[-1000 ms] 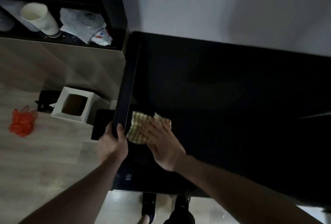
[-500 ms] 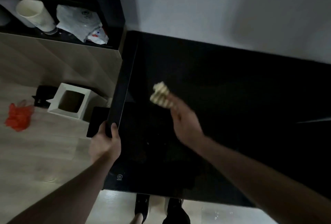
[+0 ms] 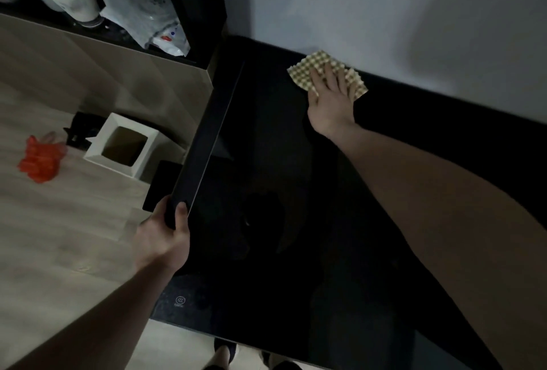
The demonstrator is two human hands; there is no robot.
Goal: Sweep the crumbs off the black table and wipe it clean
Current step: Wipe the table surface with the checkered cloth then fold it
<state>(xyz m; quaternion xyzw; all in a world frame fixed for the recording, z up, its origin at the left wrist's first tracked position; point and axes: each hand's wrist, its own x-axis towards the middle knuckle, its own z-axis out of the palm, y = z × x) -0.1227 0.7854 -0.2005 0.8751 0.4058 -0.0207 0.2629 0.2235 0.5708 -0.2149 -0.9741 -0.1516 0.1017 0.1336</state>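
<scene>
Glossy black and dimly lit, the black table [image 3: 296, 192] gives back little beyond a small printed mark at its near left corner, and no crumbs can be made out on it in this light. Nearest, the left hand [image 3: 162, 239] is clamped on the table's left edge, thumb on top and fingers wrapped underneath, which looks like a brace for the long reach. Further in, the right arm stretches across the whole top to the far edge, where the right hand [image 3: 331, 97] lies flat, fingers spread, pressing the cloth [image 3: 307, 70] onto the surface just beside the wall [image 3: 384, 14]. That cloth is thin and soft, checked in pale yellow and cream, its corners poking out around the fingers. To do this stroke well, I would keep the palm flat so the cloth stays open, run it tight along the line where table meets wall (dust likely gathers there), then draw it back in overlapping passes toward the left edge. On the pale wood-look floor beyond that edge stand a white square bin [image 3: 122, 147] with an open top and a crumpled orange bag [image 3: 40, 159].
</scene>
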